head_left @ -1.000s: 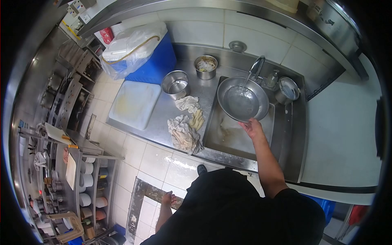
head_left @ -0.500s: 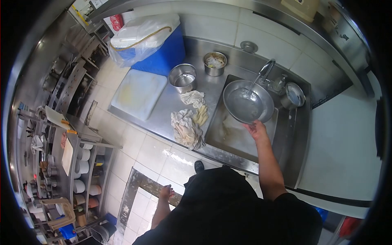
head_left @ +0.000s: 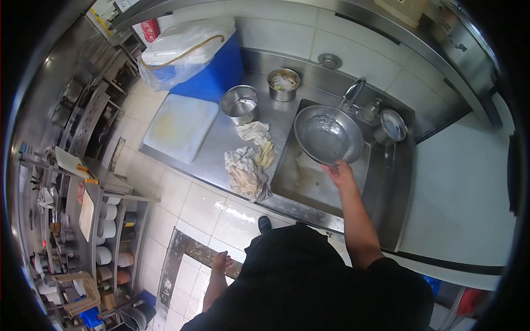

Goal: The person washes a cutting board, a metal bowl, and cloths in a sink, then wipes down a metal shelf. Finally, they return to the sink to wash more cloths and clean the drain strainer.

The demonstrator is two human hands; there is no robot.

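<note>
My right hand (head_left: 339, 174) grips the near rim of a wide steel bowl (head_left: 326, 135) held over the sink (head_left: 317, 185). Water runs from the tap (head_left: 353, 88) into the bowl. My left hand (head_left: 221, 262) hangs at my side above the floor, holding nothing, its fingers loosely apart. Crumpled cloths (head_left: 245, 171) lie on the steel counter just left of the sink.
A white cutting board (head_left: 179, 127), a steel pot (head_left: 239, 103) and a second pot with scraps (head_left: 283, 83) sit on the counter. A blue cooler (head_left: 207, 60) wrapped in plastic stands at the back left. A small lidded pot (head_left: 391, 126) is right of the tap. Shelves with dishes (head_left: 110, 243) stand left.
The bowl stays under the running tap in my right hand; only the view shifts slightly. My left hand remains down at my side.
</note>
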